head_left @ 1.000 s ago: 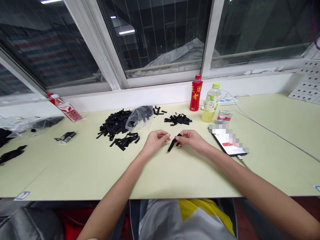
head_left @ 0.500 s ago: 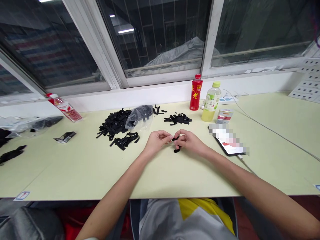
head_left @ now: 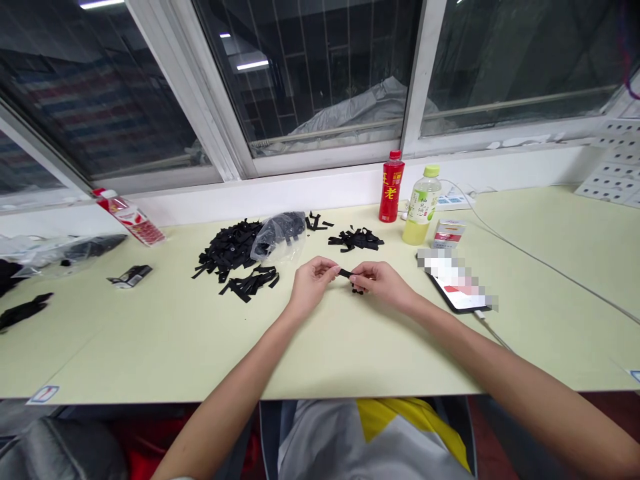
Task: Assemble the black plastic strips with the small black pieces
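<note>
**Strip pinched between both hands**

One short black strip (head_left: pixel 345 273) spans the gap between the left hand (head_left: pixel 311 280) and right hand (head_left: pixel 381 283), its long axis running hand to hand, each end nipped by closed fingertips just above the counter (head_left: pixel 350 347). Three heaps of strips lie beyond the hands; two bottles stand beyond the right.

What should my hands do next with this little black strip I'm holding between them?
Probably finish the fold and press it flat. Both the left hand and the right hand pinch the black strip just above the table, one at each end, so it is not yet let go. After that it could likely join the small pile behind your hands.
</note>
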Motion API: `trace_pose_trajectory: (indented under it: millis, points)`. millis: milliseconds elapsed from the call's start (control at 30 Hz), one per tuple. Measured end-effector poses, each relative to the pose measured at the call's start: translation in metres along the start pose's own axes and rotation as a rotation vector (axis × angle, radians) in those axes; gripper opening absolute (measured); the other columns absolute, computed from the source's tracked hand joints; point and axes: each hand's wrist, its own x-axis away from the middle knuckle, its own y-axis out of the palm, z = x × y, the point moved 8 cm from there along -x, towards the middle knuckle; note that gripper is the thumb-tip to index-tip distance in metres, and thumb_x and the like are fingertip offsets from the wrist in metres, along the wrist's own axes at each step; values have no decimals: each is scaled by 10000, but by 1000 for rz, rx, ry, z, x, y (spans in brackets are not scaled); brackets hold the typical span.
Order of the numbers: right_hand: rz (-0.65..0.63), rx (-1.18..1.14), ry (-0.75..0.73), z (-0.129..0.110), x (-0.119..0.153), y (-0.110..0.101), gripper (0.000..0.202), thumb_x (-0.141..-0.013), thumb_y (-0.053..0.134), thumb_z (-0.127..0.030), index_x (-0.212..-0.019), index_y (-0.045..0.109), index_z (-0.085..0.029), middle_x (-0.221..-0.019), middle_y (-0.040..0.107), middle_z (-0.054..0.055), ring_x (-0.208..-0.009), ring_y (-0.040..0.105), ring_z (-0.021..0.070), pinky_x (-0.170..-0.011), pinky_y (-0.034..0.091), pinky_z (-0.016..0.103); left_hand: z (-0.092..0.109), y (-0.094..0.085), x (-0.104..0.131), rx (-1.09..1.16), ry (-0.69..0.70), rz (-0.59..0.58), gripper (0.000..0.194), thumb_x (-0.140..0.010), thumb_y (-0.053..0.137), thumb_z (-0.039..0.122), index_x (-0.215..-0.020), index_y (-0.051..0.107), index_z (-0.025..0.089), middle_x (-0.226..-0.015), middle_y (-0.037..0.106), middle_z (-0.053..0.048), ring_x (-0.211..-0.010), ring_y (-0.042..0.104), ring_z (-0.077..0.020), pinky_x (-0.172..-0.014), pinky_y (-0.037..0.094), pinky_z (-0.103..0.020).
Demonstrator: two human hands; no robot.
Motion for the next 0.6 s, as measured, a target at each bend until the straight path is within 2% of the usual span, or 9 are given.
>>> trace_pose_trajectory:
  millis: [133,267,367,467,600]
  points:
    - [100,12,-34,-1,-2,-9,244,-826,628,-416,-858,677,-179,-772,680,29,-678,583,157,-642,460,285,-3,0,-2,61,-3,-5,334,-755,727,459,-857,641,152,-762,670,-36,-719,609,-159,-715,487,-290]
    - [179,32,-71,-5,-1,-19,249,-876,555,-402,-881,669,-181,-786,672,28,-715,586,163,-681,459,293,-7,-1,-4,111,-38,1,356,-758,725,478,-857,632,148,-764,690,-49,-689,600,-146,-688,479,-283]
    - [128,75,-111,-13,1,-16,254,-880,550,-392,-923,693,-187,-827,698,33,-756,606,176,-703,463,299,-12,-5,-5,79,-88,17,389,-736,733,510,-844,646,147,-795,709,-70,-695,603,-153,-658,467,-278]
    - [39,133,-163,-23,5,-7,231,-867,580,-365,-932,729,-201,-888,734,39,-796,631,189,-725,468,303,-19,2,-5,87,-158,-60,423,-694,759,530,-833,661,142,-821,714,-84,-744,626,-175,-663,467,-281]
    - [66,213,-196,-28,8,-3,184,-865,594,-324,-880,749,-224,-868,754,28,-770,643,189,-706,461,298,-20,21,2,128,-195,-223,447,-715,733,561,-817,659,133,-791,690,-65,-699,594,-151,-643,457,-272]
